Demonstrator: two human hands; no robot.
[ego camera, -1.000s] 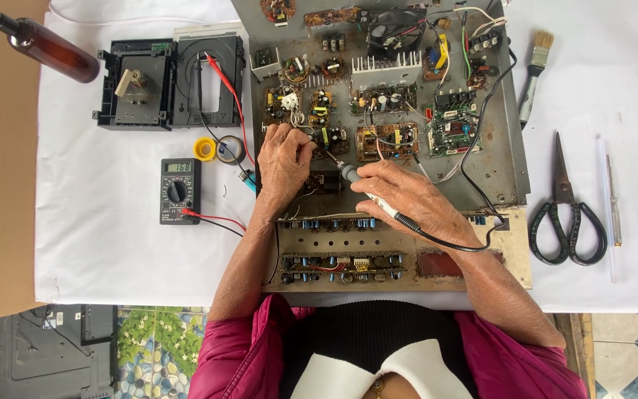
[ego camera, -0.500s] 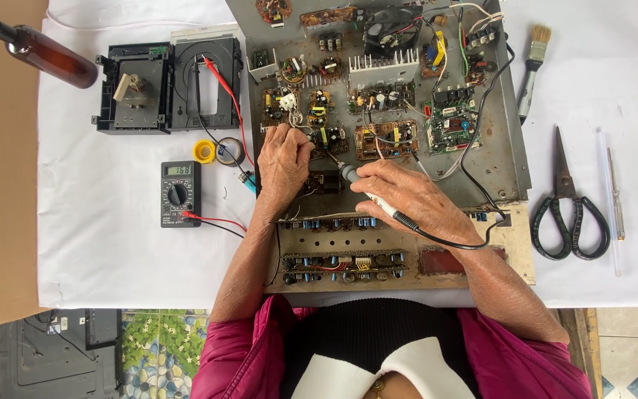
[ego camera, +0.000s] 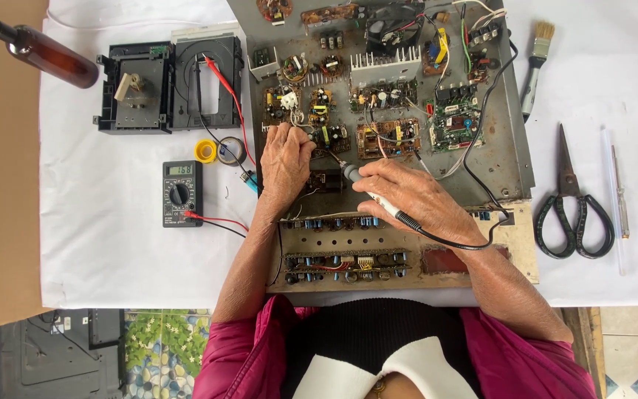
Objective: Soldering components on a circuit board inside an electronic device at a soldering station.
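Note:
An opened metal chassis (ego camera: 507, 159) full of circuit boards lies on the white cloth. My right hand (ego camera: 411, 196) grips a grey soldering iron (ego camera: 354, 176) with a black cord, its tip pointing left at a dark component near the chassis front. My left hand (ego camera: 286, 159) rests on the boards just left of that tip, fingers curled down onto a small part or wire I cannot make out. A long front board (ego camera: 345, 260) with blue capacitors lies under my forearms.
A black multimeter (ego camera: 182, 193) with red and black leads sits at left, beside a yellow solder reel (ego camera: 205, 151) and a black disc-drive unit (ego camera: 167, 85). Scissors (ego camera: 574, 203), a thin screwdriver (ego camera: 620, 193) and a brush (ego camera: 534, 63) lie at right. A brown bottle (ego camera: 53, 59) is at top left.
Both hands stay in place on the boards; the iron's tip has barely shifted. Nothing was picked up or released.

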